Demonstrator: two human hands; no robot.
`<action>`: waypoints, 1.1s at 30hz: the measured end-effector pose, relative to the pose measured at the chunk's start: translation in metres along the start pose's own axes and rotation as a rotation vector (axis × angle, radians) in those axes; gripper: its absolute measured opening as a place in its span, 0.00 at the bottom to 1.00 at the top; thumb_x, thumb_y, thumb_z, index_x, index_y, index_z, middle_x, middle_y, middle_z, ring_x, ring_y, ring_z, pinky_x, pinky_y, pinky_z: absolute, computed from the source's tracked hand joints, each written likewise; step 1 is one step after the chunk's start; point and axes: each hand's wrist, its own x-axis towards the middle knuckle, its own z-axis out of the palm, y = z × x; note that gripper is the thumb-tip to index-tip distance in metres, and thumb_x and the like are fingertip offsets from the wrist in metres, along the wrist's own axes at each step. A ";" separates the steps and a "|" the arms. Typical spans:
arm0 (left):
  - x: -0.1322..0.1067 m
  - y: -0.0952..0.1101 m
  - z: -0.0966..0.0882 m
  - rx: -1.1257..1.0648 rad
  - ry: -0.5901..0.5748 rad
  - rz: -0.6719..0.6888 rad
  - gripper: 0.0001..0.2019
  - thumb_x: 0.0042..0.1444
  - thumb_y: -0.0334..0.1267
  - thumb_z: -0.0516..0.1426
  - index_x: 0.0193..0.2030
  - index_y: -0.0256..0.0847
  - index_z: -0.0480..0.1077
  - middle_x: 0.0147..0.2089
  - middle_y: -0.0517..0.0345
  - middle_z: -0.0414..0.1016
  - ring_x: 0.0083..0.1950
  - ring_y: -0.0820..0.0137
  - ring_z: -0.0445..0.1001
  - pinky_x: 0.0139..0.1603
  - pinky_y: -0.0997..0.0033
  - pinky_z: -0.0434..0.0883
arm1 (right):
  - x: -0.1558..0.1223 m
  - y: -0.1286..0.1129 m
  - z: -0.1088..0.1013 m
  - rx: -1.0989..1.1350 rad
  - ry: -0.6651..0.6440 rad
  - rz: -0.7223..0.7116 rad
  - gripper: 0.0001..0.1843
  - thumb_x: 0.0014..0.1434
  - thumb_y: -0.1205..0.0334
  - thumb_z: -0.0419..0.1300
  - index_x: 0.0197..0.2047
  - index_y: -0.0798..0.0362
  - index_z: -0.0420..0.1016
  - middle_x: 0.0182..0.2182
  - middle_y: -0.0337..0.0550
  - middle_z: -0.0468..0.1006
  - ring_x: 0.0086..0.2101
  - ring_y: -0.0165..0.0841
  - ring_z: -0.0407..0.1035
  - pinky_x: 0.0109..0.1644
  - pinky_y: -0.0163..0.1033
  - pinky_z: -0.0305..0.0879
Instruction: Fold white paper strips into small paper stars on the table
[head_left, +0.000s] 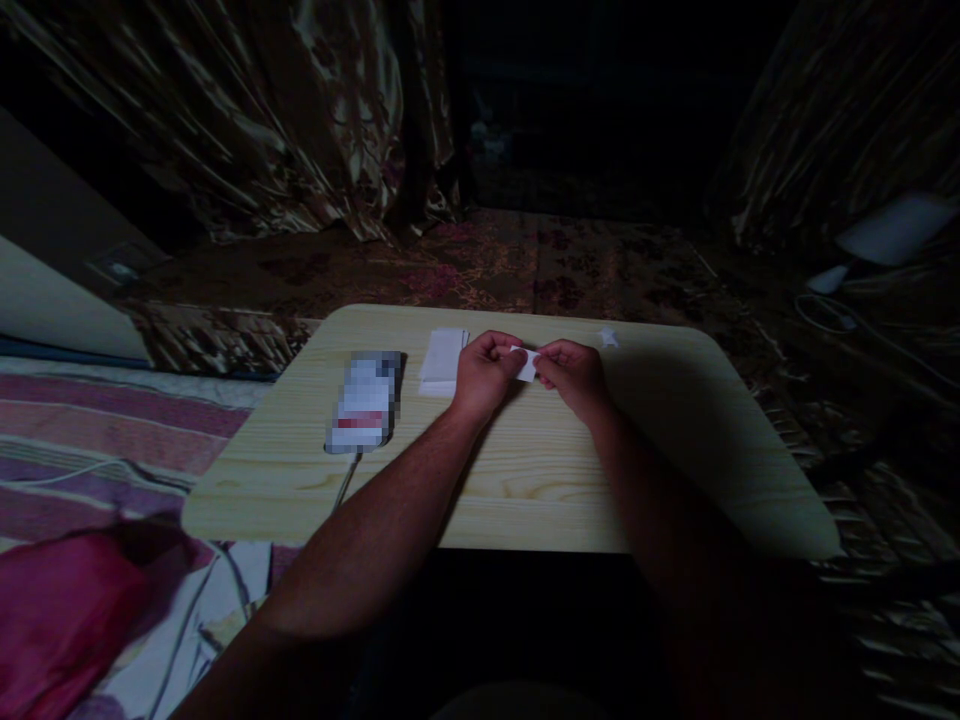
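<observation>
Both my hands meet over the far middle of a light wooden table [525, 480]. Between them is a small white piece of paper [528, 364]. My left hand [484, 372] pinches its left end with curled fingers. My right hand [574, 375] pinches its right end, fingers closed as well. Just left of my left hand lies a small stack of white paper [442, 360] flat on the table.
A phone [365, 401] lies left of the stack, with a cable running off the near edge. A tiny white scrap [608, 338] sits near the far right. Patterned curtains hang behind, striped bedding and a red cloth [67, 610] lie at left.
</observation>
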 end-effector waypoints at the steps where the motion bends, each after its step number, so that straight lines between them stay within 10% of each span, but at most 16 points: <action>1: 0.000 0.000 0.000 0.003 0.004 0.003 0.10 0.41 0.35 0.65 0.32 0.38 0.73 0.24 0.62 0.73 0.23 0.76 0.68 0.26 0.75 0.65 | 0.000 0.000 0.000 0.002 -0.001 0.001 0.10 0.47 0.56 0.64 0.31 0.54 0.74 0.18 0.36 0.73 0.19 0.27 0.64 0.22 0.33 0.61; 33: 0.002 -0.006 0.000 0.038 -0.005 0.041 0.10 0.40 0.34 0.65 0.31 0.39 0.70 0.25 0.61 0.73 0.23 0.76 0.68 0.25 0.75 0.65 | 0.001 0.004 0.001 0.023 -0.018 0.027 0.09 0.45 0.60 0.63 0.31 0.55 0.75 0.20 0.38 0.75 0.19 0.26 0.64 0.23 0.33 0.61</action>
